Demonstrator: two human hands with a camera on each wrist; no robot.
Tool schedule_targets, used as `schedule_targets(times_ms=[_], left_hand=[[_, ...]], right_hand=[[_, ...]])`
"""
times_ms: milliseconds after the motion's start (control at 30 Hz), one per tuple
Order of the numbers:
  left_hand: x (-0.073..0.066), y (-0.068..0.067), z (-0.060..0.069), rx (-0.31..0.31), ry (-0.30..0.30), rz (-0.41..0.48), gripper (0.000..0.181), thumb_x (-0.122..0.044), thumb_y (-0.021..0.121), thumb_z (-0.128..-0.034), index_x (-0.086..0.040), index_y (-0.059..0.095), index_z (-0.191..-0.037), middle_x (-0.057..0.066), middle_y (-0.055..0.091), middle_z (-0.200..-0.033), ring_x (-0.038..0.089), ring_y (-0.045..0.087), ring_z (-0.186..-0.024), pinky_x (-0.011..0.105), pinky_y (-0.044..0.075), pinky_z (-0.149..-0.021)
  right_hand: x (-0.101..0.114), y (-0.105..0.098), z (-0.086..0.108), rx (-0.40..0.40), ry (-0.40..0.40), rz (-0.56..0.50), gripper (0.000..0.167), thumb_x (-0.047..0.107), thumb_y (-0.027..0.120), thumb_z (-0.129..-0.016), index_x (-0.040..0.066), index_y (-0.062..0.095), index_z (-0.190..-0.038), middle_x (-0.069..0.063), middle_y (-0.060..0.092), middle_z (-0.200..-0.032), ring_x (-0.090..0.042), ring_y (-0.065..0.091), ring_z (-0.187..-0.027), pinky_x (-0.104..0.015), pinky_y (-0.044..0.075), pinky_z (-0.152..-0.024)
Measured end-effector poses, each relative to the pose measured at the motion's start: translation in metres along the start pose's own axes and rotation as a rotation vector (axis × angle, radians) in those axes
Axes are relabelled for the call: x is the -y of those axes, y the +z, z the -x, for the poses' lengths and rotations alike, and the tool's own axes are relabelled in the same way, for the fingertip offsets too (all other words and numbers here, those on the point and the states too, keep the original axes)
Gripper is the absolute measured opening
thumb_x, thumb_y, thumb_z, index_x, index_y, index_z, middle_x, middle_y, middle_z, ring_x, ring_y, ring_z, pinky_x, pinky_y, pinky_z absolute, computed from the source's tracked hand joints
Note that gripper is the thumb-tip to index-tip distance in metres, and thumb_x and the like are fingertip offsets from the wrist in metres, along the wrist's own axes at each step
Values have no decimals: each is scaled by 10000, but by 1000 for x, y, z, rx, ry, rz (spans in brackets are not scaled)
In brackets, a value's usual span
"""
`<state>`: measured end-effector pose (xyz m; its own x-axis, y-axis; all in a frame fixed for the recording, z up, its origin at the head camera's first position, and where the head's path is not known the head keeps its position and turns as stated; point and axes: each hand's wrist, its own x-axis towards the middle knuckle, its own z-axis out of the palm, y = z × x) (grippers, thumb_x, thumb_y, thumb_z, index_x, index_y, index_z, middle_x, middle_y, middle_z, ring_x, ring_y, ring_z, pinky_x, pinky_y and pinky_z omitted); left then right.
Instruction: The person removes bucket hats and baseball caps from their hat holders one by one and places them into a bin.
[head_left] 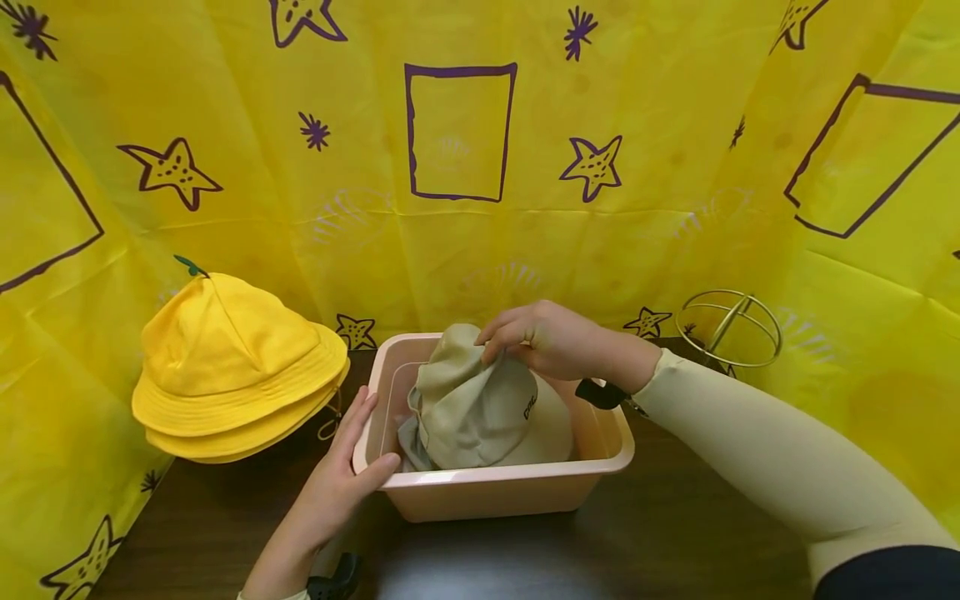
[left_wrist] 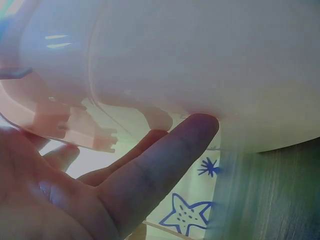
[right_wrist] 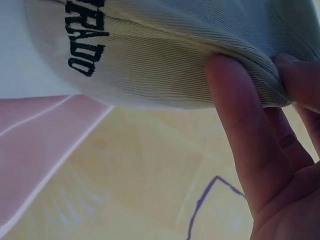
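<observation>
A beige baseball cap (head_left: pixel 487 417) with dark lettering on its front sits in a pale pink plastic tub (head_left: pixel 495 498). My right hand (head_left: pixel 551 340) pinches the cloth at the top of its crown between thumb and fingers; in the right wrist view the fingers (right_wrist: pixel 250 135) press into a fold of the cap (right_wrist: pixel 155 65). Another greyish cloth item (head_left: pixel 415 446) lies beneath the cap, mostly hidden. At the tub's left front corner my left hand (head_left: pixel 337 479) rests with straight fingers along the outer side and the thumb near the front rim.
Stacked yellow bucket hats (head_left: pixel 232 358), the top one with a green leaf tip, stand on the left. A gold wire hat stand (head_left: pixel 729 329) is at the back right. Yellow patterned cloth (head_left: pixel 465 250) hangs around the dark wooden table (head_left: pixel 675 525).
</observation>
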<state>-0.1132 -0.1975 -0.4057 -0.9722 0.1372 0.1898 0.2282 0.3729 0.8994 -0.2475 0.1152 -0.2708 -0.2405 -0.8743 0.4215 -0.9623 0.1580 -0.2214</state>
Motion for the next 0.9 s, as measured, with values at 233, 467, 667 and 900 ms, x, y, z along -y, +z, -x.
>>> schedule_targets(times_ms=[233, 467, 667, 900], left_hand=[[1, 1, -1, 2, 11, -1, 800, -239, 707, -925, -186, 268, -1591, 3, 46, -1657, 385, 87, -1460, 622, 242, -1069], [0, 1, 0, -7, 19, -13, 799, -239, 714, -920, -199, 278, -1589, -10, 57, -1656, 366, 96, -1462, 618, 228, -1075], [0, 0, 0, -8, 8, -35, 796, -246, 712, -921, -219, 279, -1589, -34, 67, -1654, 330, 110, -1464, 393, 273, -1091], [0, 0, 0, -10, 7, -13, 797, -243, 714, -915, -219, 285, -1586, -35, 65, -1654, 336, 90, -1468, 611, 229, -1075]], right_hand=[[4, 2, 9, 13, -11, -7, 303, -80, 668, -897, 184, 788, -985, 22, 696, -1166, -116, 632, -1103, -296, 506, -905], [1, 7, 18, 0, -36, -23, 343, -121, 657, -875, 178, 786, -981, 31, 704, -1142, -121, 640, -1093, -306, 514, -895], [-2, 16, 15, 68, -31, -22, 316, -95, 659, -895, 177, 781, -1002, 24, 695, -1155, -122, 632, -1106, -296, 502, -915], [-2, 34, 3, 138, -38, -12, 257, -53, 656, -923, 166, 769, -996, 4, 692, -1152, -130, 623, -1113, -262, 468, -949]])
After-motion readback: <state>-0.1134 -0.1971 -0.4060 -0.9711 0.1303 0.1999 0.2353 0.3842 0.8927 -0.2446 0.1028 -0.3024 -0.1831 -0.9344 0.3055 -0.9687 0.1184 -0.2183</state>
